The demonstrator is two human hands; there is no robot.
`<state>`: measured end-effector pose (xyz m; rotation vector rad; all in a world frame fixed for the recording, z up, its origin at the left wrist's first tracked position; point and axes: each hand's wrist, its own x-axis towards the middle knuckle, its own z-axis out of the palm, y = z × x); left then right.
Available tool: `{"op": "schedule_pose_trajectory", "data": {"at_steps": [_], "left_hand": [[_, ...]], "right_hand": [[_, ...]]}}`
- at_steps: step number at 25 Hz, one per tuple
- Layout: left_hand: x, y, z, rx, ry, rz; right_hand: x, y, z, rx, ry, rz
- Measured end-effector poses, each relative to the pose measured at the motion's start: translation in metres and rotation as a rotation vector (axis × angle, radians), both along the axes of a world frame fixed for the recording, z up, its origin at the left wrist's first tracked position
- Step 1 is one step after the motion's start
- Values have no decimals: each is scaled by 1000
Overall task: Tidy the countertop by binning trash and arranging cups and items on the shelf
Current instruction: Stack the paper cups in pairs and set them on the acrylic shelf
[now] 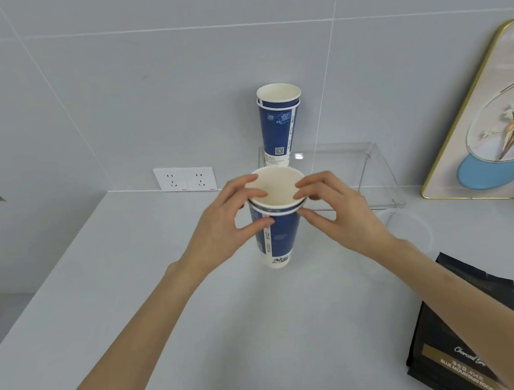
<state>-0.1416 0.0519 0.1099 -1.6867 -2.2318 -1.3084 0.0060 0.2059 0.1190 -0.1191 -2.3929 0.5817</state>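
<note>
While both bare arms reach in over the pale grey countertop, the left hand and the right hand pinch a nested pair of blue-and-white paper cups from either side. Fingertips of each hand sit on the rim of the inner cup, thumbs lower down on the blue wall, so both hands are closed on that pair. It stands upright near the middle of the countertop, its white base on the surface. Behind it, on the left end of the clear acrylic shelf against the grey tiled wall, stands a second nested pair of blue paper cups, upright and untouched. A black foil coffee bag lies at the countertop's front right corner, partly under the right forearm. A gold-framed picture leans at the back right corner.
</note>
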Motion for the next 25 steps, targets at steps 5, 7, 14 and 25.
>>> {"op": "schedule_pose_trajectory", "data": {"at_steps": [5,7,14,25], "left_hand": [[-14,31,31,76,23,79],[-17,47,43,91,13,118],[-16,110,58,82,185,182],[-25,178,35,-263,301,58]], "right_hand": [[-21,22,36,59,80,-60],[-29,34,47,71,103,-99],[-42,84,58,19,78,-252],[-67,142,29,-138,-22,-383]]}}
